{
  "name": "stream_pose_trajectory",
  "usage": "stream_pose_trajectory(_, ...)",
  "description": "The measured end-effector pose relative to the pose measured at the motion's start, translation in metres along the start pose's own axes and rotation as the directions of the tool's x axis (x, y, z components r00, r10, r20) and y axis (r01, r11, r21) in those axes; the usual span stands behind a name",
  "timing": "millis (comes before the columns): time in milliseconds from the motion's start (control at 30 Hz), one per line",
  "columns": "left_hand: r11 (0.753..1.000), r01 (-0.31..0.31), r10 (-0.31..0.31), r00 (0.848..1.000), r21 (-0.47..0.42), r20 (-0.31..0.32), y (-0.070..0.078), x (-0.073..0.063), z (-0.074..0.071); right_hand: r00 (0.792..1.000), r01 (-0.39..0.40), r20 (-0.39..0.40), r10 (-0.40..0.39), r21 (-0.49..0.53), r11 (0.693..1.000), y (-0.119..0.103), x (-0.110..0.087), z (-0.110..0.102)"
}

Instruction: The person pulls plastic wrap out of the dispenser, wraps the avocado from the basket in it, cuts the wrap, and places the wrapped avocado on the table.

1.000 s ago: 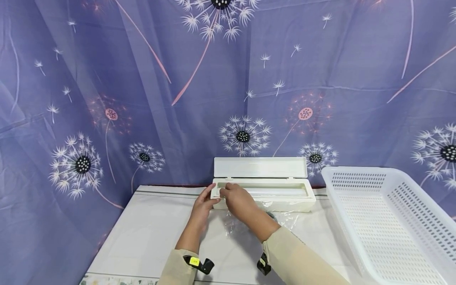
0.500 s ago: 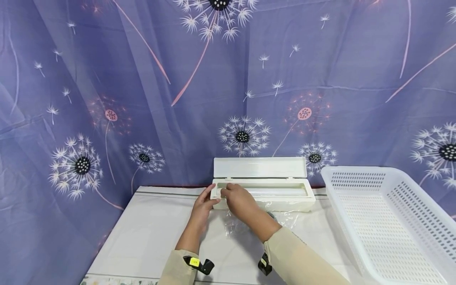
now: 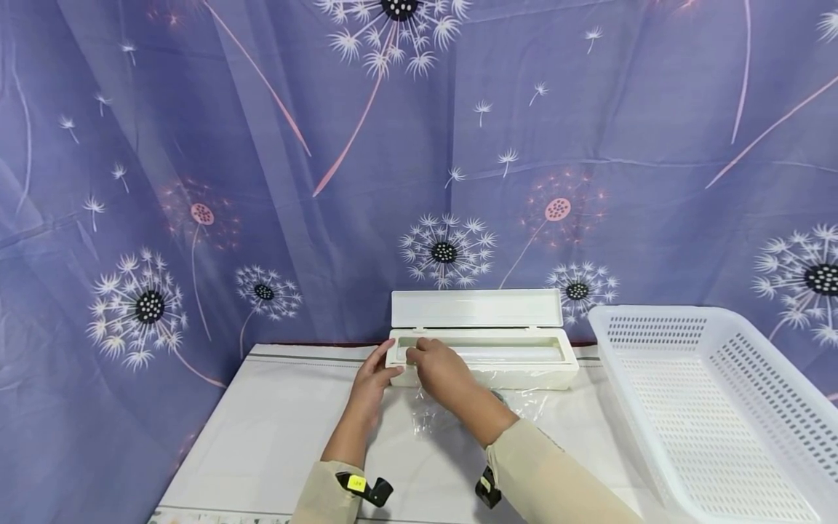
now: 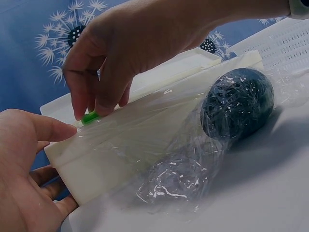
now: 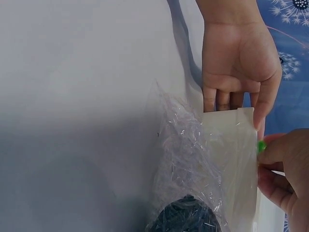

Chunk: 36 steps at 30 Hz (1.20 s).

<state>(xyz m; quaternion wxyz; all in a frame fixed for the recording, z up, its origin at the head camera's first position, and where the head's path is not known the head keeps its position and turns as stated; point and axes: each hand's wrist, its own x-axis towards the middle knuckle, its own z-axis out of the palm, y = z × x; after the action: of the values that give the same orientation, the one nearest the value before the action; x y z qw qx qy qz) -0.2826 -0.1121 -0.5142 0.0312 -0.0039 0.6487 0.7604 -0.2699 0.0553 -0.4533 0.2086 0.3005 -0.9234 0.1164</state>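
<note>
A white cling film dispenser (image 3: 497, 378) stands on the table with its long lid (image 3: 478, 309) raised, and a roll of film (image 3: 504, 354) lies inside. My left hand (image 3: 369, 386) grips the dispenser's left end, thumb at the front. At the front rim near that end, my right hand (image 3: 441, 371) pinches a small green slider (image 4: 89, 117), which the head view hides behind the fingers. Clear film (image 4: 176, 176) hangs over the front wall and spreads onto the table. It covers a dark, rounded object (image 4: 239, 104) in front of the dispenser; my right forearm mostly hides this from above.
To the right is a large white plastic basket (image 3: 713, 437) with perforated walls. A white cloth (image 3: 262, 429) covers the table. Behind the dispenser hangs a purple-blue curtain (image 3: 366, 240) with a dandelion print.
Both hands keep their places at the dispenser's left end. Only the head view has shifted slightly.
</note>
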Motion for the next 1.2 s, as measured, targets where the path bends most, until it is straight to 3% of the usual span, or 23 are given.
stream_pose_trajectory(700,1.000,0.016,-0.016,1.000,0.019,-0.006,-0.0001,0.0006,0.0008,0.999,0.016,-0.045,-0.016,0.012,1.000,0.0037,-0.0041,-0.0001)
stream_pose_trajectory(1200,1.000,0.005,-0.005,1.000,0.020,0.006,0.0000,0.0005,0.0011,0.999,-0.008,-0.034,0.009,0.015,1.000,0.0049,-0.0069,-0.0013)
